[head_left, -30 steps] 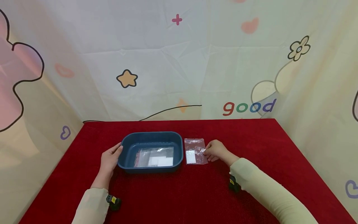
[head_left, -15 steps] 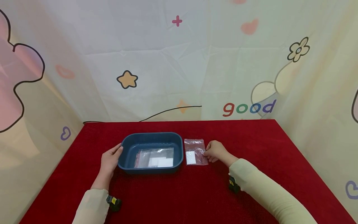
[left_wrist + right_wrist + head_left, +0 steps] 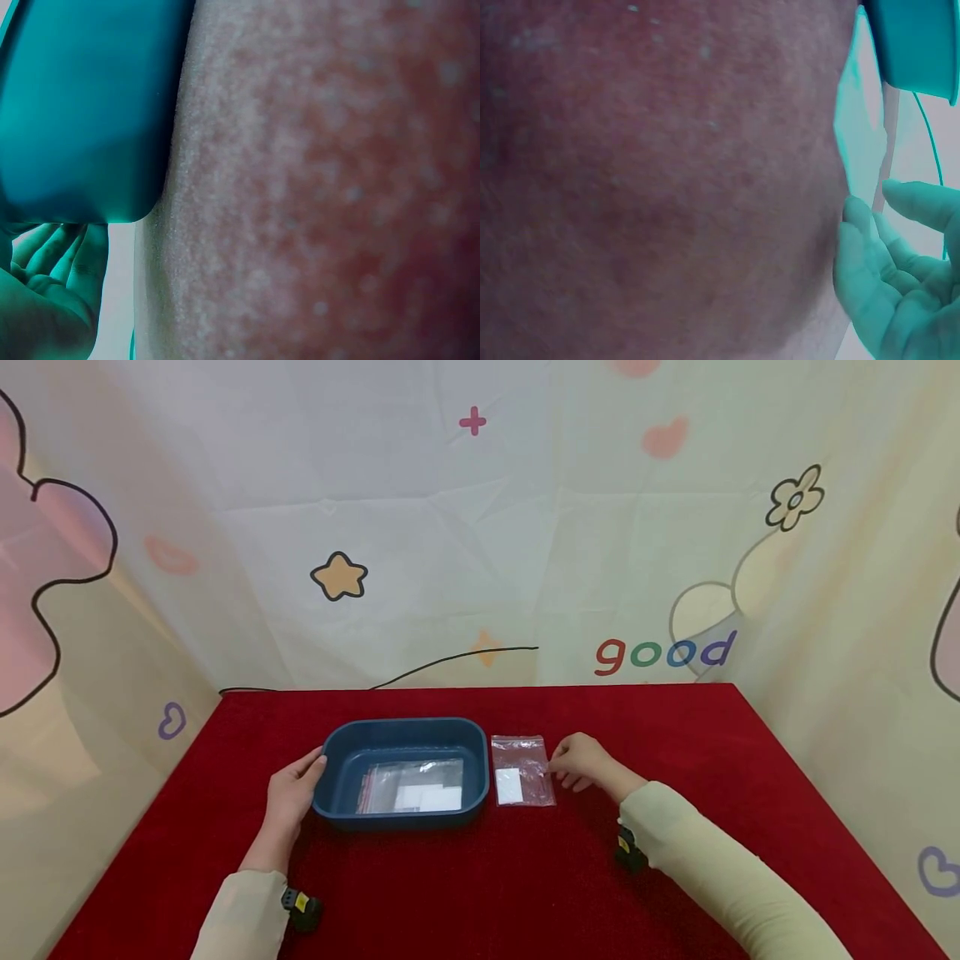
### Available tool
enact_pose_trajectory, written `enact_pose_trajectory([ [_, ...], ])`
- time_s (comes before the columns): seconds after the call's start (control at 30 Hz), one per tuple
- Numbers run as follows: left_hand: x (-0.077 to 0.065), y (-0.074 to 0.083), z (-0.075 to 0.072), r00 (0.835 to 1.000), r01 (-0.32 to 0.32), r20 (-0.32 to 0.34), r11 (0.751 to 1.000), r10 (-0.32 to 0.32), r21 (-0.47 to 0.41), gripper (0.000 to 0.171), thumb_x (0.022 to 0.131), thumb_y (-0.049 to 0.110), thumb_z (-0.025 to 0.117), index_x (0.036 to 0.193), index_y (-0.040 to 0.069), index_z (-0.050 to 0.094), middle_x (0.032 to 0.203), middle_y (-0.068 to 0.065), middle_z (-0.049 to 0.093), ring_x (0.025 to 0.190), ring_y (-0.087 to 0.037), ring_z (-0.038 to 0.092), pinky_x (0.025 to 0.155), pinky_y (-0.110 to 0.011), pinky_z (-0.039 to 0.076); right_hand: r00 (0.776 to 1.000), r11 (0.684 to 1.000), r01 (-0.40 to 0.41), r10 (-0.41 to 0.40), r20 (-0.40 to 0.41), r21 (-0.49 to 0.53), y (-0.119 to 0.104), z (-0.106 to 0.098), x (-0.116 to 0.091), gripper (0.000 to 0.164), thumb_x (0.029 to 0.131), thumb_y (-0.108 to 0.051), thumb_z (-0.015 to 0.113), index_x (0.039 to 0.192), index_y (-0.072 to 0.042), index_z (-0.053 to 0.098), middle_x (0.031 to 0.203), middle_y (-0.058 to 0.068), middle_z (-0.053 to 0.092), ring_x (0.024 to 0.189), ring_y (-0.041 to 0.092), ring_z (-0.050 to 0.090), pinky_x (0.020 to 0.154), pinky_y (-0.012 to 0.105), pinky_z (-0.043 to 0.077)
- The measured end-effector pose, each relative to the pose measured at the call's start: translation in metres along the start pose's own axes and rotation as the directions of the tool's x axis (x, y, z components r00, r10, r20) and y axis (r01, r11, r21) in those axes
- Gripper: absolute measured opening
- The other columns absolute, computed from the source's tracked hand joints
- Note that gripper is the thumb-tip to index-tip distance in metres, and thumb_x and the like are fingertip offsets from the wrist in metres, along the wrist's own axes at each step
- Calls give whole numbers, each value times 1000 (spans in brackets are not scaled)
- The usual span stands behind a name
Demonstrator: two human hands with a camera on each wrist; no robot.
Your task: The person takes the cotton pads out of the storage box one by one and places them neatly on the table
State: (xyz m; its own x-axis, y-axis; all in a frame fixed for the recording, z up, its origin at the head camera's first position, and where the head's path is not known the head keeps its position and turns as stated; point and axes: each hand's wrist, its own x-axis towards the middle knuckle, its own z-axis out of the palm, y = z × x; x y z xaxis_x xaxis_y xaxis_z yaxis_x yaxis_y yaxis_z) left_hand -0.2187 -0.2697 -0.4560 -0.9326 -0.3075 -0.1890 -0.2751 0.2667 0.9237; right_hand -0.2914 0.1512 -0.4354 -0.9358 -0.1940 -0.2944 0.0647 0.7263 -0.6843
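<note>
In the head view a blue plastic basin [image 3: 401, 820] stands left of centre on the red table. My left hand [image 3: 291, 789] holds its left end, thumb at the rim and fingers against the outside wall. Several clear zip bags [image 3: 382, 785] with white labels lie inside the basin. Just right of it a single clear zip bag [image 3: 536, 777] with a white label lies flat. My right hand [image 3: 587, 764] is at that bag's right edge. In the right wrist view the thumb and fingertips stand apart, with the fingertips right at the bag's edge [image 3: 862, 127].
A red cloth [image 3: 480, 893] covers the table. Behind it hangs a pale printed curtain [image 3: 450, 543] that also runs down both sides. Dark wrist cameras [image 3: 302, 910] sit on both forearms.
My right thumb and fingers have loosened from the zip bag's right edge, and the bag lies flatter. My left hand stays on the basin. The head view has tilted slightly.
</note>
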Motion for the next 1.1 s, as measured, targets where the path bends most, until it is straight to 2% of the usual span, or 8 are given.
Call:
enact_pose_trajectory([
  [0.23, 2, -1, 1, 1000, 2, 5, 1000, -2, -1, 51, 110, 25, 47, 156, 4, 41, 163, -22, 38, 150, -37, 39, 121, -52, 39, 1000, 1000, 10, -10, 11, -29, -5, -12, 7, 20, 98, -18, 64, 101, 1, 70, 83, 9, 70, 71, 14, 65, 64, 28, 56],
  [0.37, 2, 0, 2, 1000, -1, 5, 1000, 1, -3, 51, 110, 25, 46, 156, 5, 40, 163, -22, 39, 147, -36, 43, 119, -51, 41, 999, 999, 36, -36, 8, -40, -15, -20, 9, 24, 100, -19, 62, 107, 3, 70, 89, 11, 70, 77, 18, 64, 68, 28, 54],
  [0.6, 4, 2, 3, 1000, -4, 3, 1000, 4, -6, 51, 110, 25, 46, 156, 5, 40, 162, -21, 39, 146, -35, 44, 119, -49, 42, 997, 994, 78, -77, 12, -78, -39, -33, 14, 31, 102, -24, 61, 116, 2, 69, 107, 19, 71, 91, 26, 67, 79, 35, 58],
  [0.8, 4, 2, 3, 1000, -16, -7, 1000, 16, 1, 51, 110, 26, 46, 156, 5, 42, 161, -22, 41, 144, -36, 46, 118, -49, 42, 987, 987, 150, -146, 74, -57, -64, -42, 18, 35, 104, -25, 57, 124, 3, 64, 123, 24, 68, 105, 30, 66, 94, 44, 59],
  [1.1, 2, -2, 1, 1000, 4, -6, 1000, -4, 7, 51, 110, 25, 46, 156, 5, 40, 162, -22, 40, 145, -36, 46, 118, -51, 42, 958, 971, 240, -237, 162, 4, -94, -49, 22, 35, 103, -23, 57, 128, 1, 61, 128, 24, 66, 118, 37, 64, 100, 44, 58],
])
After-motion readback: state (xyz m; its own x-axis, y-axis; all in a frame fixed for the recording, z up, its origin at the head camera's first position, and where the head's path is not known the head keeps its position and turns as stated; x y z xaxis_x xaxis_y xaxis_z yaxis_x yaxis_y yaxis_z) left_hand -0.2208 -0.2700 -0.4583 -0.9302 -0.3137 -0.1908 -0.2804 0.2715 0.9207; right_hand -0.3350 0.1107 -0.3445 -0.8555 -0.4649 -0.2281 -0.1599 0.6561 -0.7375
